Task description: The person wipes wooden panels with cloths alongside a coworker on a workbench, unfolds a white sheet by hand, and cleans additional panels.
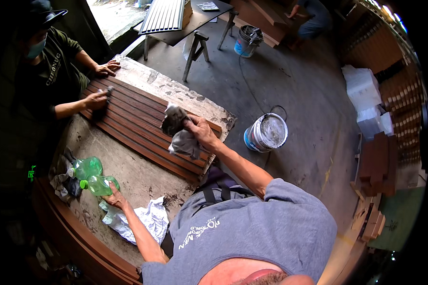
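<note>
Clasping left: fingers of the left hand clamped round the base end of a green bottle, see-through, lime cap pointing leftward.
Gripping right: fingers of the right hand closed on a smudged grey cloth; whether it touches the wood, I cannot tell.
White cloth: crumpled, just beside the left fingers, bodyward.
Second bottle: green, white-capped, just past the left fingers.
Tabletop: pale, scuffed, dark-blotched, spreading between both hands.
Brown panel: lying on it below and leftward of the right fingers; ribbed lengthwise, reddish with near-black streaks.
Co-worker: beyond the right fingers, leftward, one hand over the panel, the other on the tabletop.
Floor: grey, stained concrete right of the right fingers, bearing a white bucket.
Trestle table: well beyond those fingers, under a pale ribbed panel.
Stacked boards: brown, far rightward, near white wrapped blocks.
</note>
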Motion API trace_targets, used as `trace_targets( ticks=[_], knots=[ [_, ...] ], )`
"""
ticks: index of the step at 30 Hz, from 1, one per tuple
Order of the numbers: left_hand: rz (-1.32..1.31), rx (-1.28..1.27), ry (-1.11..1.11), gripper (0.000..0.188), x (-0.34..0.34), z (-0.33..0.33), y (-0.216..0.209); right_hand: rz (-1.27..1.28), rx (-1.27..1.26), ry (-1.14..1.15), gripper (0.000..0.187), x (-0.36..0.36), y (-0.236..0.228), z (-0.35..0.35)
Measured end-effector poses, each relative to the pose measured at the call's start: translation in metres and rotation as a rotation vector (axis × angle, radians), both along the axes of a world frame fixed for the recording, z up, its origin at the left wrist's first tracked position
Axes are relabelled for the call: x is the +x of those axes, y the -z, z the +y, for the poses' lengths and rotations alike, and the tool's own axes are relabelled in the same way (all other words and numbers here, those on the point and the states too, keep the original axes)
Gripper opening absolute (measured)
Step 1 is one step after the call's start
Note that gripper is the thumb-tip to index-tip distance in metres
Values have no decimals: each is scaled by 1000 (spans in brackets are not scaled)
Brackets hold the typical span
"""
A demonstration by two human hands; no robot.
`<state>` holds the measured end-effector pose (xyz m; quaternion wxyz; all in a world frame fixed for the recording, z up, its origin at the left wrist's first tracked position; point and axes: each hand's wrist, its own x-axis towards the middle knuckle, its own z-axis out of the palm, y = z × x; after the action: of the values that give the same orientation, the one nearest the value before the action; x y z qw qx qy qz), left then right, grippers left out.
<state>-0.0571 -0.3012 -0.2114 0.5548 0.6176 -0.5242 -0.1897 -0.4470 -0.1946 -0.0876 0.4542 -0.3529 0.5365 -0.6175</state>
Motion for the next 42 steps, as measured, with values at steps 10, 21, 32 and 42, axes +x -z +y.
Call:
trace_targets(
  ticks=[10, 21, 32, 42],
  knots=[
    [-8, 1, 69, 48, 17, -10, 18, 64, 257, 127, 32, -2, 63, 9],
    [-34, -105, 124, 42, 22, -21, 26, 387, 257, 129, 38, 5, 75, 18],
    [-210, 100, -74, 69, 32, 28, -8, 398, 273, 97, 36, -4, 75, 16],
    [-537, 339, -179, 87, 91, 121, -19, 282, 315, -427, 34, 79, 53, 12]
  ],
)
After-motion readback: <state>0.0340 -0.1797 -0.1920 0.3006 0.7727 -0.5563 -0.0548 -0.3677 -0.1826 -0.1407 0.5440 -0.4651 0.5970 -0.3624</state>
